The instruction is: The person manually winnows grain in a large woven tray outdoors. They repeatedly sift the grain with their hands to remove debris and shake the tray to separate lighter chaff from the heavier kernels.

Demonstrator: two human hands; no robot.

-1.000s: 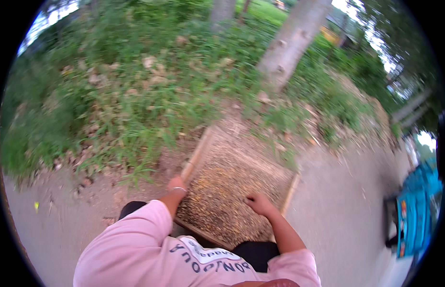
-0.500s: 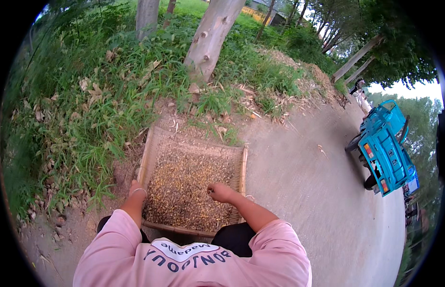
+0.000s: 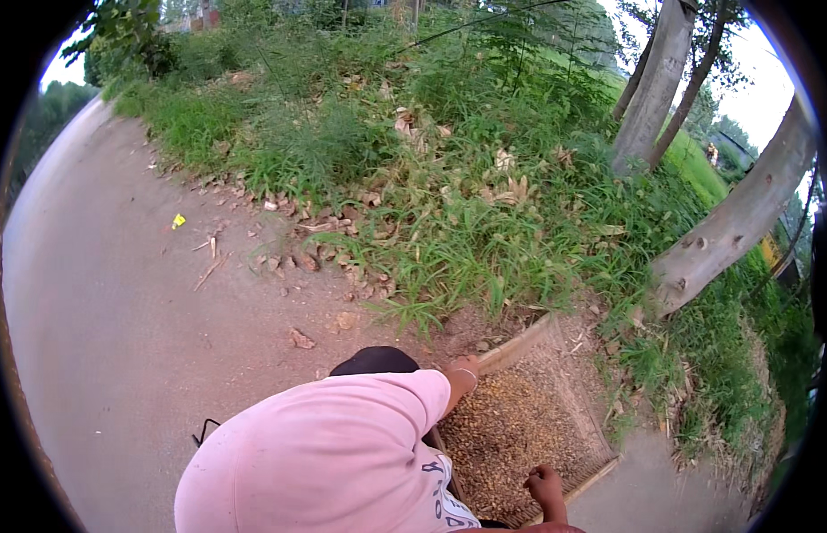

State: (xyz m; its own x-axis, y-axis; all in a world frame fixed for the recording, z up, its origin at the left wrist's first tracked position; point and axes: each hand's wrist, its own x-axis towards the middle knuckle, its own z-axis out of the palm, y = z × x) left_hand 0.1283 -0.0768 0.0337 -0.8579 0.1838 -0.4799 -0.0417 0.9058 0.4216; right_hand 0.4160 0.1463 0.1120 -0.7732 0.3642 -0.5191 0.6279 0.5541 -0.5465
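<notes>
A shallow woven winnowing basket (image 3: 513, 347) with a wooden rim lies at the lower right. Yellow and brown kernels (image 3: 502, 426) cover most of its bottom, thinner toward the far end. My left hand (image 3: 464, 366), a thin bracelet at its wrist, is closed on the basket's left rim. Above the kernels near the right side hovers my right hand (image 3: 545, 487), its fingers curled together. Whatever those fingers hold, if anything, is too small to make out. My pink sleeve and shirt hide the basket's near left corner.
Grass and weeds (image 3: 484, 240) with dry leaves grow beyond the basket. Tree trunks (image 3: 729, 226) lean at the right. A dirt road (image 3: 120, 311) runs along the left, with a yellow scrap (image 3: 179, 221) and twigs on it. A dark, thin, bent piece (image 3: 203, 433) shows behind my back.
My view has swung left, so the basket and tree trunks appear farther right and the blue three-wheeled vehicle is out of sight. My left hand stays on the rim; my right stays over the kernels.
</notes>
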